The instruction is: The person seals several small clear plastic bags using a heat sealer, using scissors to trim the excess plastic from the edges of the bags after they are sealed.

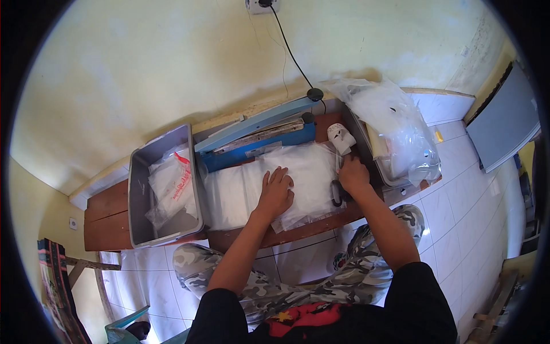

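A stack of clear plastic bags or sheets [232, 193] lies on the brown wooden bench [107, 215] before me. My left hand [278, 191] rests on the stack with its fingers spread, holding nothing. At the stack's right edge is my right hand [354, 174], fingers bent down by the plastic. Whether it grips anything is hidden. The black handle loop of a pair of scissors [336, 193] shows beside its wrist. Behind the stack stands a blue impulse sealer [258, 124], its arm raised. A white roll [341, 136] sits just beyond my right hand.
Left of the stack, a grey plastic bin [133, 198] holds plastic bags with red print. A second grey bin [363, 142] on the right is heaped with clear plastic bags [386, 107]. A black power cord [292, 53] hangs from the wall socket [263, 6] behind the sealer.
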Tool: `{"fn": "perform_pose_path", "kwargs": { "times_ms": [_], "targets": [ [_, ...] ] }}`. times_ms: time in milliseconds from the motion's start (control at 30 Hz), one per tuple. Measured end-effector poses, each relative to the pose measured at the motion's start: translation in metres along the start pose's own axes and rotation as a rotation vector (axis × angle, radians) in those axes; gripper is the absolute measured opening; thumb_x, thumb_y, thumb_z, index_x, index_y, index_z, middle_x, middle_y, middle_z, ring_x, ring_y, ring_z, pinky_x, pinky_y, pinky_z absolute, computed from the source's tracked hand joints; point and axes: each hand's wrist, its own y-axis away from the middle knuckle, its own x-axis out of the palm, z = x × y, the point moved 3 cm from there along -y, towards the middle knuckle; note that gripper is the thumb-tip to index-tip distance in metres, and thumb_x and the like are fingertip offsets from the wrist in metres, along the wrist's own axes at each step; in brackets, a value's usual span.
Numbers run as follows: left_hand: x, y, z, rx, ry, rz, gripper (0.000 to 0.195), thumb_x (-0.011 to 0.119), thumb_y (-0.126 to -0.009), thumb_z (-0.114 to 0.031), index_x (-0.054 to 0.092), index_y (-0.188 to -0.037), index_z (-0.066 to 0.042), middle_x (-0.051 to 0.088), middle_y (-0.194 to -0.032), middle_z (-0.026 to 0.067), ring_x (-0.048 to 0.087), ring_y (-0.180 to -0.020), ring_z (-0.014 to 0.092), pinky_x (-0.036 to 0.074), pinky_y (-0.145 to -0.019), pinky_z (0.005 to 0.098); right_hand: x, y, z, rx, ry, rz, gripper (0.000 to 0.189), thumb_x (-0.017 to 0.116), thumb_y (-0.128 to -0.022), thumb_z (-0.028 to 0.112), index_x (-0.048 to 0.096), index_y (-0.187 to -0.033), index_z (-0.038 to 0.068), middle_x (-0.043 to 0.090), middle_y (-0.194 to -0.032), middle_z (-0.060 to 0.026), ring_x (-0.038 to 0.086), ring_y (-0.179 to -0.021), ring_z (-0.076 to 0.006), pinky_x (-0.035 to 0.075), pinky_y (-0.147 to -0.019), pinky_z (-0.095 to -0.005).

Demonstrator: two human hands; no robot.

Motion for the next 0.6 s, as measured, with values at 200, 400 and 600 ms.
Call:
{"fn": "perform_pose_path", "kwargs": {
  "times_ms": [200, 400, 600],
  "targets": [
    [0.006, -0.002, 0.012, 0.08, 0.035, -0.061, 0.02, 0.06, -0.086, 0.0, 0.057, -0.105, -0.006, 0.054, -0.144, 0.0223, 0.043, -0.147, 0.041, 0.03, -0.123, 0.0582, 0.025, -0.025, -0.025, 0.058, -0.063, -0.106, 0.046, 0.075, -0.094, 0.028, 0.057, -0.119, -0.005, 0.065, -0.12, -0.0294, 0.069, -0.108, -0.0498, 0.059, -0.09, -0.0553],
    [0.007, -0.002, 0.004, 0.012, 0.054, -0.053, 0.035, 0.065, -0.097, -0.012, 0.058, -0.131, -0.002, 0.05, -0.149, 0.0251, 0.041, -0.148, 0.042, 0.03, -0.124, 0.053, 0.001, -0.023, -0.018, 0.05, -0.024, -0.013, 0.029, 0.073, -0.093, 0.023, 0.066, -0.104, -0.003, 0.073, -0.104, -0.0284, 0.071, -0.105, -0.0487, 0.058, -0.093, -0.0529],
    [0.018, -0.006, -0.016, 0.074, -0.146, 0.008, 0.057, 0.061, -0.104, -0.037, 0.051, -0.15, -0.006, 0.037, -0.164, 0.0239, 0.032, -0.154, 0.039, 0.025, -0.127, 0.0518, -0.055, -0.008, 0.008, -0.235, -0.239, -0.079, 0.023, 0.069, -0.09, 0.022, 0.071, -0.089, 0.0, 0.073, -0.092, -0.025, 0.071, -0.091, -0.0457, 0.056, -0.082, -0.0519]
  ]
}}
